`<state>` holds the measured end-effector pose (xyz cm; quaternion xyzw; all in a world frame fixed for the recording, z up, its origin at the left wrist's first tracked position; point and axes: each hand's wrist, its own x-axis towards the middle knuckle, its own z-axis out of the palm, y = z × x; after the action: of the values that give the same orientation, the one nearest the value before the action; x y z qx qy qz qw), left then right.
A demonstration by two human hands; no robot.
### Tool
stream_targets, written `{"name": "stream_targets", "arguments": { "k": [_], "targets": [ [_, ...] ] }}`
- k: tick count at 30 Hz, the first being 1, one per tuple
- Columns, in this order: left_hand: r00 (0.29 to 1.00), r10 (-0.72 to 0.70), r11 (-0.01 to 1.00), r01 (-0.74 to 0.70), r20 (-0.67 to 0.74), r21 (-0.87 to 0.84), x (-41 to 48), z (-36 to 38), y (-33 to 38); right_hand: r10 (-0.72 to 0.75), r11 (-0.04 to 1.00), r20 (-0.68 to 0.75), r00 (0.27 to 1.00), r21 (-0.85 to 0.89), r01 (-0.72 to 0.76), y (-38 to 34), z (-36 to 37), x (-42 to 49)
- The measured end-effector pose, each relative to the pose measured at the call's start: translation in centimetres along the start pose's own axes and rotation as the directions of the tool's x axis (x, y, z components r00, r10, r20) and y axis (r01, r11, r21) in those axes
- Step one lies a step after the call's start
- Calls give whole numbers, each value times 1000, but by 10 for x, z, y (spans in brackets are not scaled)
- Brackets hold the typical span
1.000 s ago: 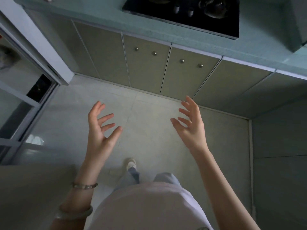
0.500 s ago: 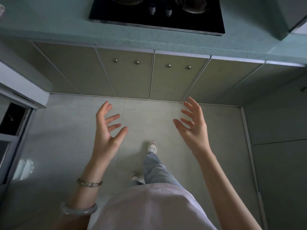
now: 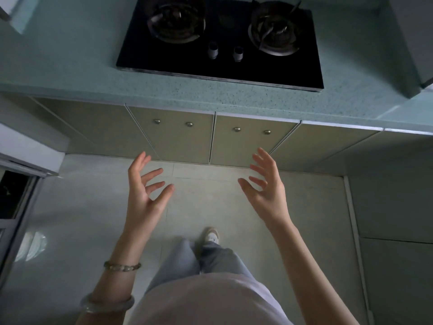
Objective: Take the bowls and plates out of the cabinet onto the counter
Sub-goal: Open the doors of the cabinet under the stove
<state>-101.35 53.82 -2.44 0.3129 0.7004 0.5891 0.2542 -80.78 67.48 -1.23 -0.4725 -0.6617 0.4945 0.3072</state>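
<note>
Cabinet doors (image 3: 173,134) are sitting closed under the counter's (image 3: 70,66) front edge, just beyond both raised hands. The left hand (image 3: 143,195) and right hand (image 3: 269,191) are hovering apart, fingers spread wide, holding nothing. The door row is running left to right. A black hob (image 3: 222,38) is sitting in the teal counter, above pale floor tiles (image 3: 82,207).

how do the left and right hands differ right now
The left hand has a beaded bracelet and a pale bangle on its arm; the right hand has a bare arm. The left hand's palm faces right, the right hand's faces left. Both are open, fingers spread, holding nothing, in front of the closed cabinet doors.
</note>
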Motion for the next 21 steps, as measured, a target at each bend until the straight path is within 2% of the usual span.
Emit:
{"name": "stream_targets", "arguments": {
  "k": [13,21],
  "targets": [
    [993,-9,1000,11,114,-13,109,-10,-28,93,993,-115,989,-57,-100,6,45,53],
    [990,-15,1000,14,137,5,128,-8,-38,112,989,-101,989,-82,-121,6,62,67]
  ]
}}
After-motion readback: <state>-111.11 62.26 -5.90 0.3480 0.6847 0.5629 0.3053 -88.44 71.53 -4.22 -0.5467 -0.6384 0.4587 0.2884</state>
